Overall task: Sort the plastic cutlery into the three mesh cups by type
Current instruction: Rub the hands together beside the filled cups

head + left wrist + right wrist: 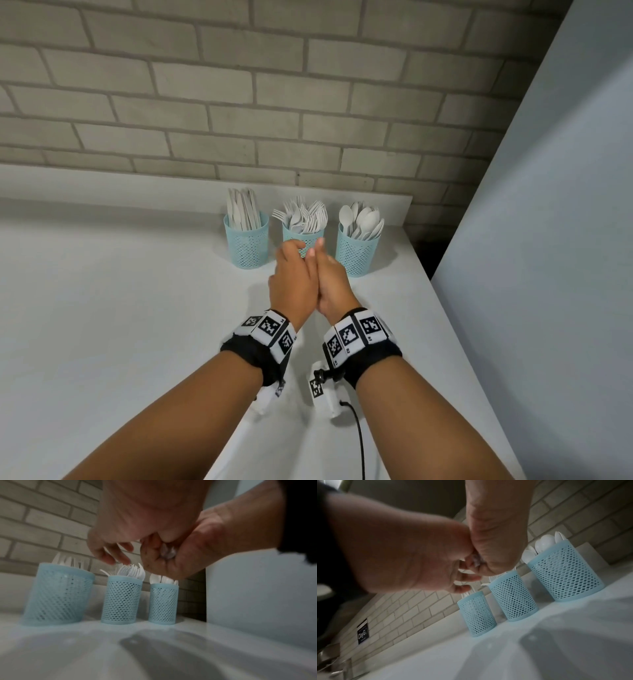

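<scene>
Here, head view: your left hand [291, 274] and right hand [334, 279] are pressed side against side above the white counter [120, 308], just in front of the middle mesh cup [303, 241]. From above, the left fingers curl forward and the right fingers point ahead; nothing held shows from this angle. The three blue cups stand in a row by the brick wall [239, 85]: the left mesh cup [246, 245] holds knives [243, 209], the middle one holds forks [303, 214], the right mesh cup [356, 251] holds spoons [361, 217]. Marker bands circle both wrists.

Left wrist view, from below: this adds what the head view hides. Your right hand [180, 555] is cupped, palm toward the lens, with a small pale blurred object [167, 552] lodged in the fold of its curled fingers; too blurred to identify. Your left hand [120, 524] hangs with fingers loosely bent over the forks [130, 570], the fingertips apart and not clamped on anything that can be made out.

Right wrist view, tilted: the two hands meet at the thumbs, and the same pale blurred object [476, 559] sits at the joint between them. Whether the left hand shares the grip cannot be told. Only this view shows a dark label [362, 631] on the wall far left.
</scene>
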